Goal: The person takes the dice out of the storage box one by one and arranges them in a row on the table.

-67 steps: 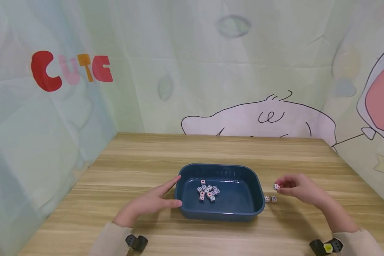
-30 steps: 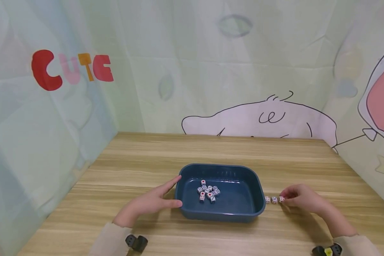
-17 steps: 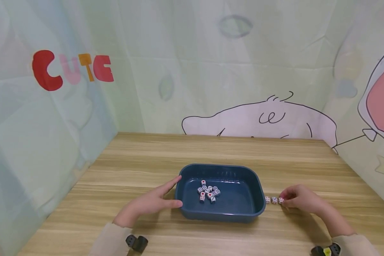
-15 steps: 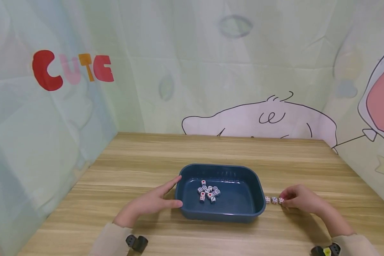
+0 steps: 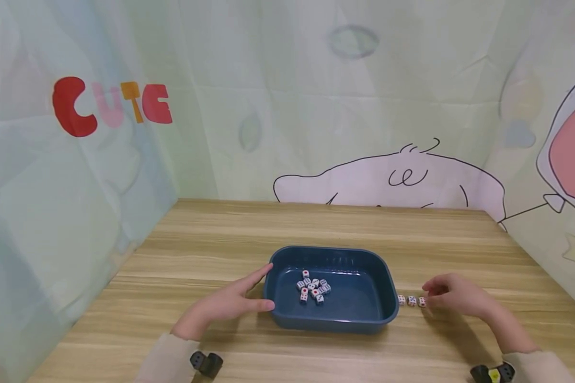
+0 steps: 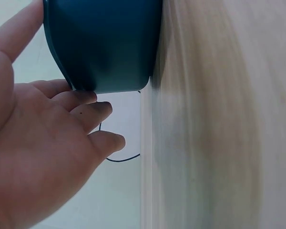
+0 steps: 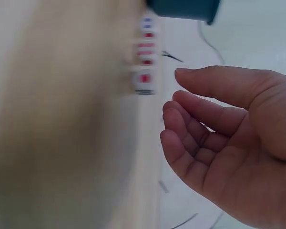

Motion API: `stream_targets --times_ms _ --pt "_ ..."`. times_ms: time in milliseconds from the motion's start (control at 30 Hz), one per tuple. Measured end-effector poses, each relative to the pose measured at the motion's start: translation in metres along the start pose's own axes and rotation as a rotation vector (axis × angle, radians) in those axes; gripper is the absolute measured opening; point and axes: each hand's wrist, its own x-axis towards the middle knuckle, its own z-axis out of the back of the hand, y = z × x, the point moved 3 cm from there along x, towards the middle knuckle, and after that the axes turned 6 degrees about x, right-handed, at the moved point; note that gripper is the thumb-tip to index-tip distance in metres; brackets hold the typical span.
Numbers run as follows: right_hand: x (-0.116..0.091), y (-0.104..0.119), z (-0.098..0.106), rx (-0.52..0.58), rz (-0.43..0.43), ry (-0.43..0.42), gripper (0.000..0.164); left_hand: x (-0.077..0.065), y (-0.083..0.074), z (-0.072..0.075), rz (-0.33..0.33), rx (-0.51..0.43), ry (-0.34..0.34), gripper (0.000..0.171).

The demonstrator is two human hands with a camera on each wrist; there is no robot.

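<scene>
A dark blue rectangular tray (image 5: 359, 298) sits on the wooden table, with several white dice (image 5: 314, 290) clustered toward its left inside. My left hand (image 5: 218, 308) touches the tray's left side, thumb and fingers spread; the left wrist view has its fingertips against the tray wall (image 6: 100, 47). To the tray's right, three dice form a row leading away from it. My right hand (image 5: 462, 295) is just beyond the outermost die (image 5: 422, 302). In the right wrist view that die (image 7: 144, 81) stands apart from the loosely bent fingers, which hold nothing.
The wooden tabletop (image 5: 220, 229) reaches back to a hanging cloth (image 5: 230, 143) printed with cartoon figures. More cloth hangs at the left, with "CUTE" lettering (image 5: 110, 106). Each wrist carries a small black camera (image 5: 206, 364).
My right hand has lowered a die onto the table at the right end of the row, then let go and drawn slightly away. The left hand keeps its place at the tray.
</scene>
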Motion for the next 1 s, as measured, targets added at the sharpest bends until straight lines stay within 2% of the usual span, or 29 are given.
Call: stream_targets --times_ms 233,433,633,1000 --pt "0.002 0.027 0.020 -0.013 0.054 -0.054 0.035 -0.001 0.000 0.001 0.008 0.007 -0.011 0.085" --pt "0.010 0.054 0.027 -0.014 0.105 -0.073 0.035 -0.001 0.001 0.002 0.000 0.004 -0.006 0.085" --pt "0.016 0.074 0.019 0.040 0.132 -0.075 0.035 0.000 0.002 0.000 0.012 0.000 0.001 0.085" --pt "0.029 0.093 -0.003 0.222 0.176 -0.041 0.036 0.001 0.000 0.000 0.004 -0.001 0.005 0.085"
